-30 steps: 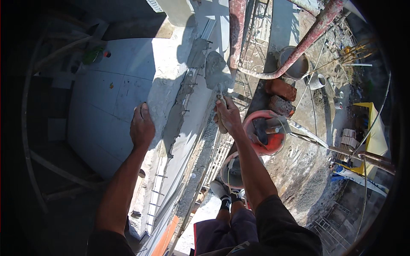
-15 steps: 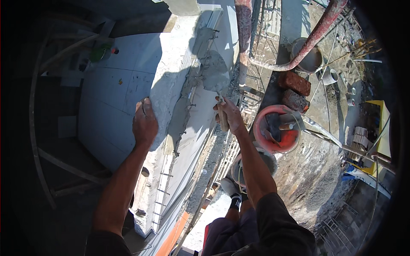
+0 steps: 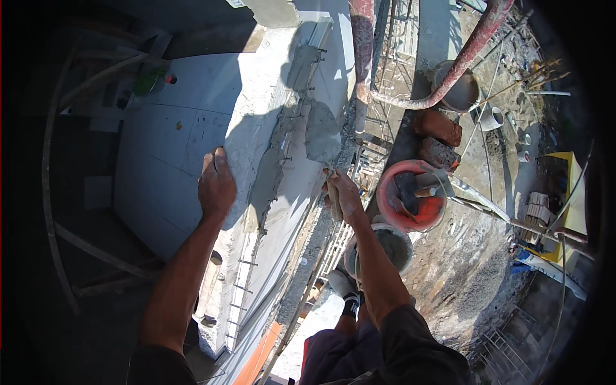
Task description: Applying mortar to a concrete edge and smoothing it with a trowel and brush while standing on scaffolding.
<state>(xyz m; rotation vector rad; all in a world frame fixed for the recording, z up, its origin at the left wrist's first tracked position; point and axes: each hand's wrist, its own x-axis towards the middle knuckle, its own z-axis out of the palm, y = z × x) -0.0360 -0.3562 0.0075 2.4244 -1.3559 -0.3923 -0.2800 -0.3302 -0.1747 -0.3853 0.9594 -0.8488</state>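
Observation:
My right hand (image 3: 347,196) grips the wooden handle of a trowel (image 3: 323,136). Its grey, mortar-smeared blade points away from me, over the wall's smooth outer face. Wet grey mortar (image 3: 267,176) lies in a rough strip along the edge of the wall ledge (image 3: 253,122), with small metal ties sticking out of it. My left hand (image 3: 217,185) is closed at the ledge's inner edge, thumb and fingers pressed together; whatever they hold is hidden.
Right of the wall stand a red bucket (image 3: 417,218) with tools inside, a grey bucket (image 3: 393,247) and another bucket (image 3: 463,90). Bricks (image 3: 443,128) lie nearby. A red, mortar-stained pole (image 3: 362,58) rises close to the wall. A wooden-handled tool (image 3: 210,282) rests on the near ledge.
My right hand and the trowel have come nearer to me along the wall, and the blade has shifted toward me. My left hand has stayed in place.

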